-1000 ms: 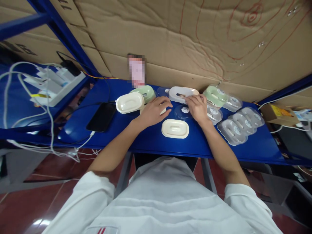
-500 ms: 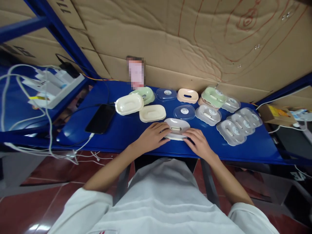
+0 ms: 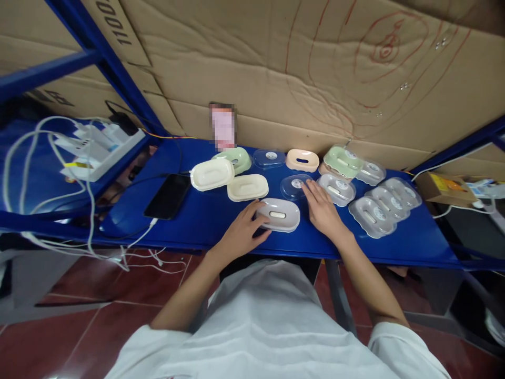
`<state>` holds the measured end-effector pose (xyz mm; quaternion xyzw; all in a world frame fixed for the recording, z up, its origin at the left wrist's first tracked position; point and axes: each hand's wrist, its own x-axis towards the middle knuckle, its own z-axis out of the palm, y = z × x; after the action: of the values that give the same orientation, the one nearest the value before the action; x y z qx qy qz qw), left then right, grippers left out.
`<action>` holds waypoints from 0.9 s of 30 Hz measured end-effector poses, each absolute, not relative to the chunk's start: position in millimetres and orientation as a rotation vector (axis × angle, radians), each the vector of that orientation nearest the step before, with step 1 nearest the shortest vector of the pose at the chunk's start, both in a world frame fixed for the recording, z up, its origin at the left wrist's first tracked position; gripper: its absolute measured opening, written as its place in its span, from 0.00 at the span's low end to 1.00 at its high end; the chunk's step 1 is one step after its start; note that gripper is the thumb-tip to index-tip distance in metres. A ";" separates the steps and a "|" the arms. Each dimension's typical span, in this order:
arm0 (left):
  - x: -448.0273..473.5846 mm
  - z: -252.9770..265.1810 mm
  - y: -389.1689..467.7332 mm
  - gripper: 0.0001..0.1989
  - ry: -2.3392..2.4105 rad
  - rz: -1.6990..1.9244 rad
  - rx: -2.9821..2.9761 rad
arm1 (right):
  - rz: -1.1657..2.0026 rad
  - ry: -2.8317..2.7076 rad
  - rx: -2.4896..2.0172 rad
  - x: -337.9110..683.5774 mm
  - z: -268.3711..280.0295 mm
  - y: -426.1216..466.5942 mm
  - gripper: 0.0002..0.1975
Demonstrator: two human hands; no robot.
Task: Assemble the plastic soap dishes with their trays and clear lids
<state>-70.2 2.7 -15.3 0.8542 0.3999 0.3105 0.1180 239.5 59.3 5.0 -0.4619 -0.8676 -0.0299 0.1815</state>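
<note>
A pale grey soap dish [image 3: 290,216] with a slot in its middle lies near the table's front edge. My left hand [image 3: 248,226] grips its left end, fingers on the rim and thumb at the front side. Behind the dish is a clear plastic lid [image 3: 295,188] with a round sticker. My right hand [image 3: 322,208] reaches over to the lid's right edge with fingers stretched out; the fingertips look to be touching it. To the right of these fingers sits a grey soap dish under a clear lid [image 3: 337,190].
Cream dish parts [image 3: 248,188], a green dish [image 3: 240,158], a peach dish [image 3: 302,159] and another clear lid [image 3: 269,158] lie around the back. Several lidded dishes [image 3: 373,217] stand at right. A black phone [image 3: 168,196] and a power strip [image 3: 106,152] with white cables are at left.
My right hand has let go of the grey dish and moved up to the clear lid. The dish has shifted slightly left with my left hand.
</note>
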 end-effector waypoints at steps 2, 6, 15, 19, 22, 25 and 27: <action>-76.0 -13.3 -5.7 0.09 1.194 0.860 2.402 | -0.073 -2.484 -1.345 237.4 1.4 62.9 0.31; -90.2 -12.3 -21.6 0.11 1.209 0.796 2.227 | -0.010 -2.490 -1.317 242.7 -6.6 53.9 0.25; -93.1 -17.4 -17.4 0.23 1.186 0.915 2.078 | 0.366 -2.259 -1.195 244.8 3.0 29.4 0.30; -85.1 -18.9 -8.4 0.39 1.119 0.960 1.999 | 0.345 -2.478 -0.924 217.9 10.2 12.6 0.30; -81.7 -21.9 -5.4 0.42 1.077 0.979 1.972 | 0.214 -2.587 -0.842 203.4 8.2 7.1 0.28; -81.0 -22.5 -5.2 0.40 1.063 0.981 1.989 | 0.098 -2.626 -0.834 199.8 4.0 7.8 0.27; -81.2 -21.4 -5.8 0.40 1.056 0.973 2.008 | 0.032 -2.646 -0.821 200.8 1.8 9.0 0.27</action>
<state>-81.2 -5.8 -21.4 0.7678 0.4037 0.3719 0.3303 200.8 9.0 1.8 -0.2911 -0.9387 0.0115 0.1843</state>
